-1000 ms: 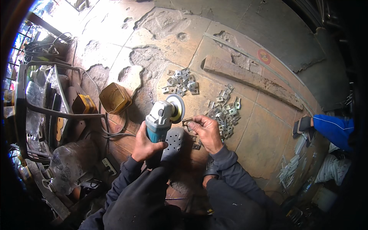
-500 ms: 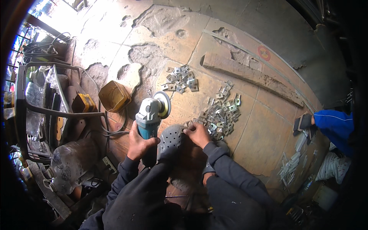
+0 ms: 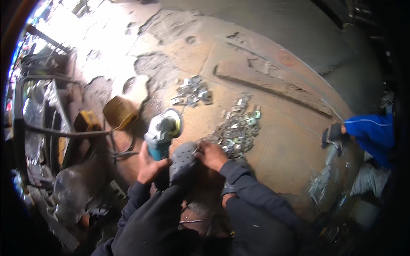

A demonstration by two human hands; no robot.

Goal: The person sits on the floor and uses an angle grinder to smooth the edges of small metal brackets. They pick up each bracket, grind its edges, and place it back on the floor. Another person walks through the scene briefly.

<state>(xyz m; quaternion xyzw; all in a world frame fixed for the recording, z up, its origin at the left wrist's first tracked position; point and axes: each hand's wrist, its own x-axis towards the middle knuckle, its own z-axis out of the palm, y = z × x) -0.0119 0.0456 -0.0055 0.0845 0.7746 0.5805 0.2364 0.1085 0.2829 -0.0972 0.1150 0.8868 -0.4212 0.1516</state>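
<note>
My left hand [image 3: 149, 166] is closed around the body of a teal and grey angle grinder [image 3: 159, 134]. The grinder's round disc points up and to the right. Beside the perforated toe of a grey clog [image 3: 183, 158] on my foot, my right hand [image 3: 212, 155] pinches a small metal piece [image 3: 197, 149]. Its shape is mostly covered by the fingers and smeared by blur. Just beyond that hand lies a large heap of small bent metal clips [image 3: 239, 130]. A smaller heap of similar clips [image 3: 192, 90] sits farther off, past the grinder.
A wooden beam [image 3: 273, 87] lies across the tiled floor at the far right. On the left stand a yellowish cut-open container [image 3: 120, 113], a metal frame [image 3: 64, 133] and a clear plastic jug [image 3: 72, 192]. Another person's blue-clad leg [image 3: 369, 134] and metal strips [image 3: 321, 183] are at right.
The whole view has shifted slightly and become blurred. Both hands keep nearly the same places around the grinder and the clog. A glint of metal now shows at my right fingertips.
</note>
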